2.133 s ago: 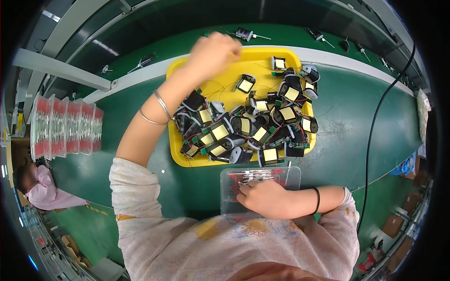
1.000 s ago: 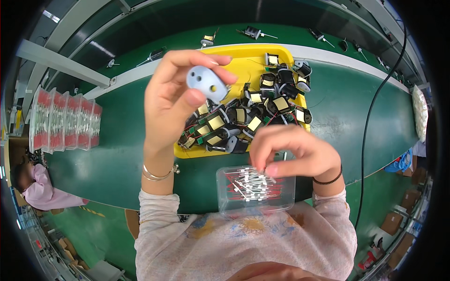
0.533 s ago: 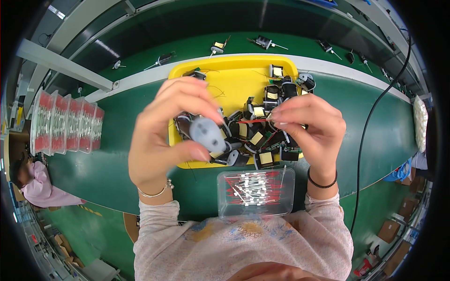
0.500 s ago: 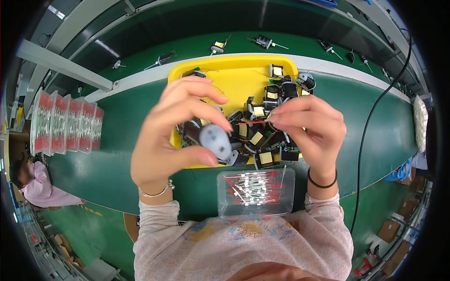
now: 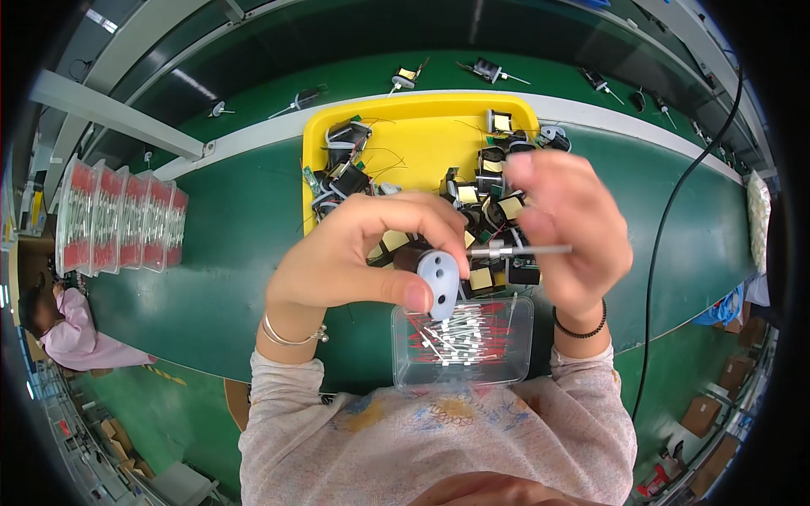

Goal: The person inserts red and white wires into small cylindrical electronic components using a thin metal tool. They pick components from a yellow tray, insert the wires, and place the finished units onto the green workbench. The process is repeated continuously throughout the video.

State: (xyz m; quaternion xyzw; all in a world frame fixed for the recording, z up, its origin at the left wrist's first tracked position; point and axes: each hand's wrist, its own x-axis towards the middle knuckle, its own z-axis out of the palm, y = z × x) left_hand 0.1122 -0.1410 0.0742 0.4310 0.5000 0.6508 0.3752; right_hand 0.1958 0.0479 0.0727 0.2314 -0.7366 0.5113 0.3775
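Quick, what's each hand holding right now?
Left hand: closed on a small grey round part.
Right hand: pinching a thin metal pin.

Box of pins [image 5: 462, 339] before tray [image 5: 415, 135], stacked cases [image 5: 118, 218] far left.

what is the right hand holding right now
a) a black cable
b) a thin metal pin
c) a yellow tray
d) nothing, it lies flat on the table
b: the right hand pinches a thin metal pin level, its tip pointed at the small grey part that the left hand holds above the clear box.
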